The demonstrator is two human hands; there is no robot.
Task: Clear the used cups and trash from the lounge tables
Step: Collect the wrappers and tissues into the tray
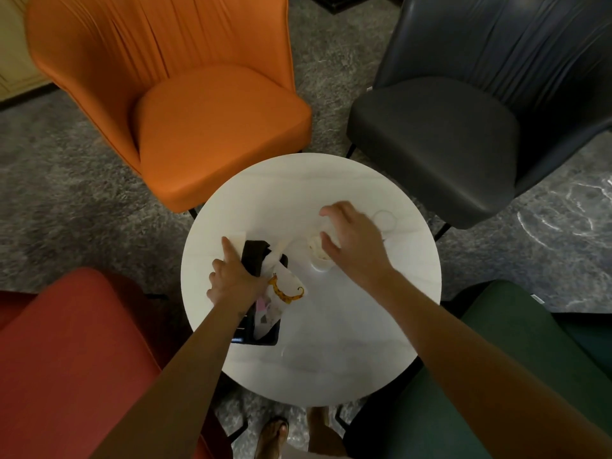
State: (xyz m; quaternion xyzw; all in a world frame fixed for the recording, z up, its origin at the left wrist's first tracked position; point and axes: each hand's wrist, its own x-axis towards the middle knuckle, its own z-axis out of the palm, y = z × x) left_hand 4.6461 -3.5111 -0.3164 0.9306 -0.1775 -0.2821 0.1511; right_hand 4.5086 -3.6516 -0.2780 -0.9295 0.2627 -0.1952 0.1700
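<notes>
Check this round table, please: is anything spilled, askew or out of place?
No spill shows. Printed wrappers lie askew, sticking out of the black tray, and the clear cup under the right hand holds crumpled paper.

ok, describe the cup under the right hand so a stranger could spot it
Find the round white table between four coloured chairs. Near its centre, beneath the right hand, stands a small clear plastic cup. Unlike its clear neighbour, it holds crumpled white paper.

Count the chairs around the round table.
4. Orange chair at top left, dark chair at top right, red chair at bottom left, green chair at bottom right, all ringing the white table. More could sit outside the frame.
</notes>
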